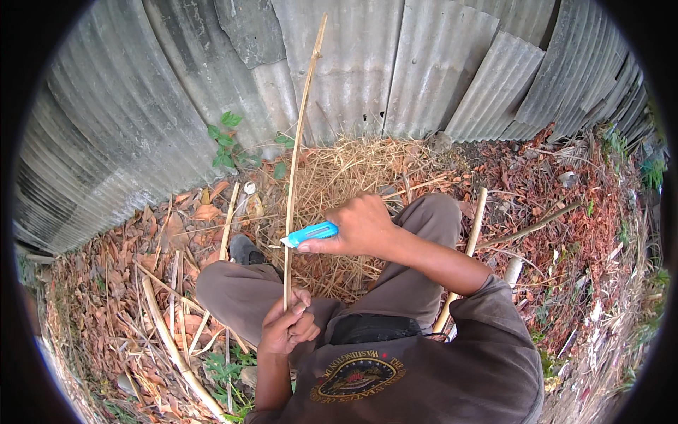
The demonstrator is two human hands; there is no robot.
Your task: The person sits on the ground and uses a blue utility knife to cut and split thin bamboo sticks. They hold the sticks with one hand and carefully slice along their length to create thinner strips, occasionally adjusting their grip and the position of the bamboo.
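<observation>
A long, thin bamboo strip (pixel 299 134) stands nearly upright in front of me, its far end reaching up past the foot of the metal fence. My left hand (pixel 288 324) is closed around its lower end, close to my lap. In my right hand (pixel 360 226) is a light-blue utility knife (pixel 313 233), gripped by its handle and pointing left. Its blade meets the strip a little above my left hand. A small pale shaving (pixel 275 246) shows just left of the blade.
A corrugated metal fence (pixel 339 71) curves across the far side. Dry straw (pixel 353 166) lies before my crossed legs. Bamboo poles (pixel 477 222) rest at my right, with more cut strips and a pole (pixel 173 346) at my left among brown leaves. Green leaves (pixel 226 141) grow by the fence.
</observation>
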